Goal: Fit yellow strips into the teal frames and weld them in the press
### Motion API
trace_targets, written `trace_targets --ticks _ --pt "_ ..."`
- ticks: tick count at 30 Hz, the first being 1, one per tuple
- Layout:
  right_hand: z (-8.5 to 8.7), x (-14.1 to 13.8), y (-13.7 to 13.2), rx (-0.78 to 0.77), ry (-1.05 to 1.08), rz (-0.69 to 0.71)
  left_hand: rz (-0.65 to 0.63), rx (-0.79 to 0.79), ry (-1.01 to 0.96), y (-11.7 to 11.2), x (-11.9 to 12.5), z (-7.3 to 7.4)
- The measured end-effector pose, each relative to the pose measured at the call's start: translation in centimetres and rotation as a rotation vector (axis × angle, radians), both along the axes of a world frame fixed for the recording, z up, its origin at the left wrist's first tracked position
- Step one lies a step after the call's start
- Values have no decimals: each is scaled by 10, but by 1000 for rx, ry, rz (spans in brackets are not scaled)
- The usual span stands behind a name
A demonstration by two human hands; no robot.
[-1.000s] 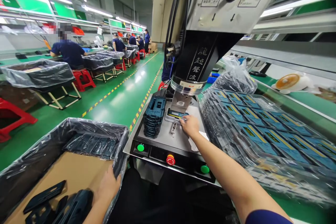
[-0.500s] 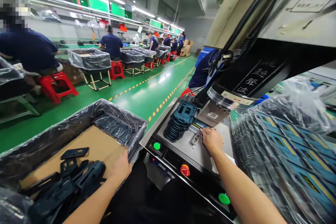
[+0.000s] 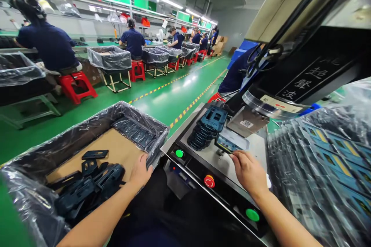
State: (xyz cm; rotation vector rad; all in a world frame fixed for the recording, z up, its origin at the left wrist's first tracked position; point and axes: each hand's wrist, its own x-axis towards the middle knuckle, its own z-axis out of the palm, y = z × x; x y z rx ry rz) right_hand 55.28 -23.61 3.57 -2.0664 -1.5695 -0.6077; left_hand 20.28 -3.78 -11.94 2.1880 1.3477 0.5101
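Note:
My right hand (image 3: 251, 171) pinches the near edge of a dark plastic panel (image 3: 232, 141) with a pale, shiny face and a yellow strip. The panel is tilted over the metal plate of an ultrasonic welding machine (image 3: 290, 85), in front of its metal block (image 3: 247, 121). Just left of it stands a stack of dark blue-green plastic frames (image 3: 213, 119). My left hand (image 3: 141, 171) hovers at the right side of a plastic-lined bin (image 3: 121, 108), over a cardboard sheet (image 3: 116, 142). Its fingers are loosely bent and the thumb apart, with nothing visible in them.
Loose dark plastic parts (image 3: 87, 189) lie in the bin. Along the machine's front are a red emergency stop (image 3: 209, 181) and green buttons (image 3: 252, 215). Clear trays of panels (image 3: 324, 154) are stacked at right. Co-workers (image 3: 48, 44) sit along a bench beyond the aisle.
My right hand has drawn the panel out from beside the metal block toward me and tilted it up. My left hand stays over the bin. The view has shifted slightly.

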Motion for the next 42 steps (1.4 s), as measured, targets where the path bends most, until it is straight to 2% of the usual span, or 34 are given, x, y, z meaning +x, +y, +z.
trace_targets --ticks 3,5,7,9,11,13,15,19,21,28,36,39,42 --pt "10 -50 -24 -109 334 39 -49 -4 -236 -17 4 22" --pt "9 -79 -33 -271 738 68 -125 -129 -369 -33 13 43" --pt "2 -104 -35 -403 1254 95 -224 -347 -513 -49 25 66" --pt "-10 -124 -31 -443 1726 84 -317 -648 -580 -62 37 85" --pt "-24 -139 -27 -425 2021 35 -398 -887 -563 -70 43 96" --pt "-36 -150 -23 -396 2149 -1 -438 -1002 -522 -74 44 101" --pt "-45 -156 -21 -359 2178 7 -406 -1041 -503 -76 40 100" --pt "-56 -162 -23 -281 2105 31 -197 -1133 -456 -77 29 97" --pt "-61 -164 -24 -276 2039 13 -141 -1183 -432 -77 26 96" --pt "-71 -173 -23 -318 1771 -13 -108 -1281 -466 -78 23 97" --pt "-81 -175 -24 -346 1785 -28 -98 -1321 -418 -75 22 95" --pt "-82 -176 -26 -362 1688 13 -155 -1225 -380 -76 20 92" --pt "-81 -181 -27 -392 1502 75 -229 -874 -180 -81 19 90"
